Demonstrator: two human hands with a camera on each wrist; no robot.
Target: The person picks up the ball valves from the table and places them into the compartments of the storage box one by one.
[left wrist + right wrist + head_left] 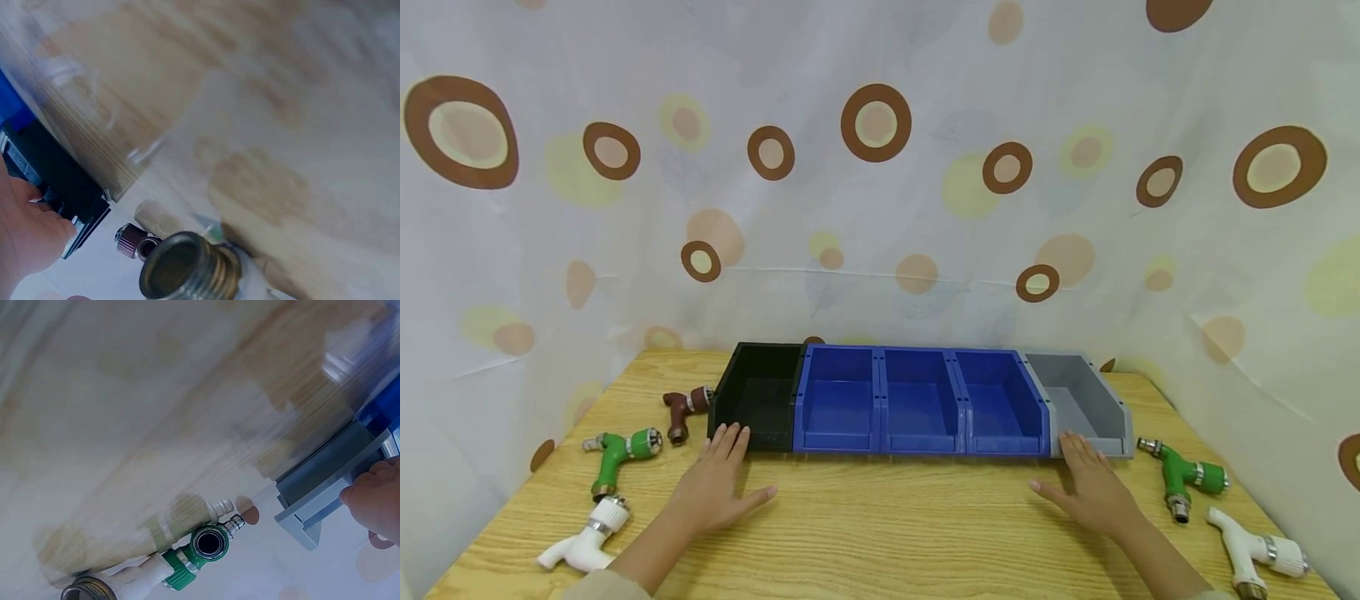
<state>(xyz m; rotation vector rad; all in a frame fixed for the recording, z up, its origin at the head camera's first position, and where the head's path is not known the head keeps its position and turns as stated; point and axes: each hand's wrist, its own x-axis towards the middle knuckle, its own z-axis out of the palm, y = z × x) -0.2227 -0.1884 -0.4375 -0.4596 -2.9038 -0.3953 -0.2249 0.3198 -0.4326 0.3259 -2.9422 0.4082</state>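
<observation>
Five-fingered and flat, my left hand (715, 492) rests with its fingertips at the front of a black bin (771, 439), the leftmost of a row. My right hand (1092, 493) touches the front of a grey bin (1108, 447) at the row's right end. Both hands have their fingers extended and thumbs pointing inward, holding nothing. Between these bins stand three blue bins, a left one (838, 442), a middle one (922, 443) and a right one (1007, 445). The wrist views show the left hand at the black bin (56, 169) and the right hand at the grey bin (325, 469).
Left of the bins lie a maroon tap (677, 410), a green tap (614, 457) and a white tap (580, 550). On the right are another green tap (1176, 475) and white tap (1243, 546). The wooden table (895, 525) meets a patterned curtain (820, 208) behind.
</observation>
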